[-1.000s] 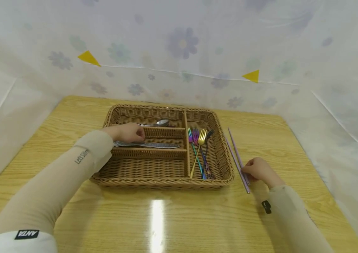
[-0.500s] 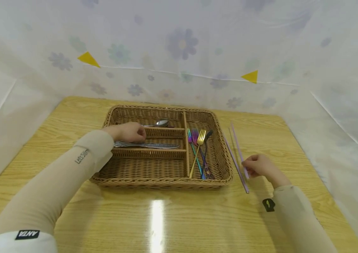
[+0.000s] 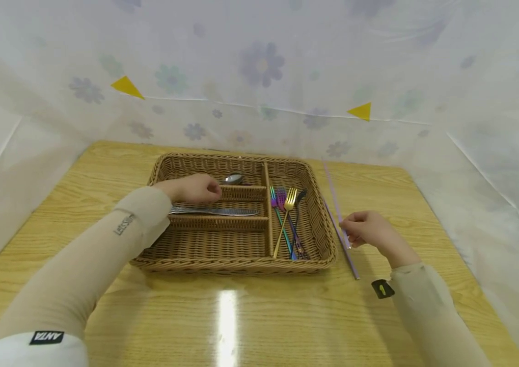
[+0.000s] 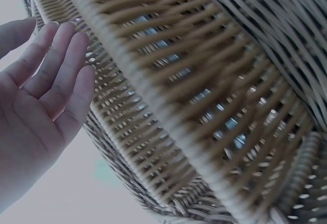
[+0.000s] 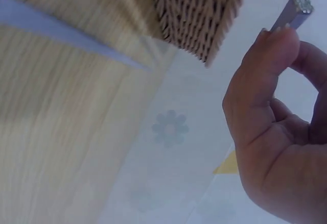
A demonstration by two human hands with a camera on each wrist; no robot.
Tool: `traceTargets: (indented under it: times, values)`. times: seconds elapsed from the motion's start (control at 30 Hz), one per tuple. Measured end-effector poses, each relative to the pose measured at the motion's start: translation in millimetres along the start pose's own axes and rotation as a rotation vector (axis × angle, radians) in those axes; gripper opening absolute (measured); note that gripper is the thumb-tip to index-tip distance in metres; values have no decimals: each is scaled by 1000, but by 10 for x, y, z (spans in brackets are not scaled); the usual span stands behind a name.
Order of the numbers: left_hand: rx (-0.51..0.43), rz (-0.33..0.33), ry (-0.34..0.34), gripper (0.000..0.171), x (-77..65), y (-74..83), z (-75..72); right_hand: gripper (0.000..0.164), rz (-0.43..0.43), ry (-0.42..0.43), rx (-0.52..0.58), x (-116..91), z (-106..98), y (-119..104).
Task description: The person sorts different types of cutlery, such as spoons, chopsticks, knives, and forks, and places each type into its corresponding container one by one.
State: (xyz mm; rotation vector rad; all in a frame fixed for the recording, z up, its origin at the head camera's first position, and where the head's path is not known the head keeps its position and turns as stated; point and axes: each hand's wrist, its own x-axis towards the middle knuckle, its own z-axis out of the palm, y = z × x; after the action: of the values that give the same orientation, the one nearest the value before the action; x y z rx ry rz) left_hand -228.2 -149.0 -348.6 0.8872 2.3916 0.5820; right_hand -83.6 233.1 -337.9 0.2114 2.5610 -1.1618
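Observation:
My right hand [image 3: 371,232] pinches a purple chopstick [image 3: 334,193] near its lower end, raised above the table just right of the wicker basket [image 3: 231,265]. In the right wrist view the chopstick's square end [image 5: 292,14] pokes out past the thumb and finger. A second purple chopstick [image 3: 351,263] lies on the wood along the basket's right side. My left hand [image 3: 197,187] hovers over the basket's left compartments with nothing in it; in the left wrist view its fingers [image 4: 48,76] are loosely bent beside a woven divider.
Inside the basket, a silver knife [image 3: 224,211] lies in the middle left compartment and a spoon [image 3: 233,179] in the back one. The right compartment holds several forks, including a gold fork [image 3: 290,199]. A flowered curtain [image 3: 259,66] closes off the table's back.
My right hand has lifted one chopstick off the table, away from the other, and moved it forward and slightly left. My left hand has shifted a little to the right.

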Motion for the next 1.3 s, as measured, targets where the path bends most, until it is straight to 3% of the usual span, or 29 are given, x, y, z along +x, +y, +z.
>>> traceTargets:
  times: [0.53, 1.0, 1.13, 1.3]
  values:
    - [-61, 21, -10, 32, 57, 177, -21, 33, -63, -54, 6, 45, 289, -388]
    - [-80, 70, -15, 30, 189, 452, 2, 27, -109, -73, -6, 170, 574, -650]
    - [-207, 61, 26, 38, 300, 520, 58, 27, -102, -76, 21, 175, 667, -736]
    - [-380, 47, 173, 42, 448, 617, 140, 28, -104, -66, 17, 190, 786, -833]
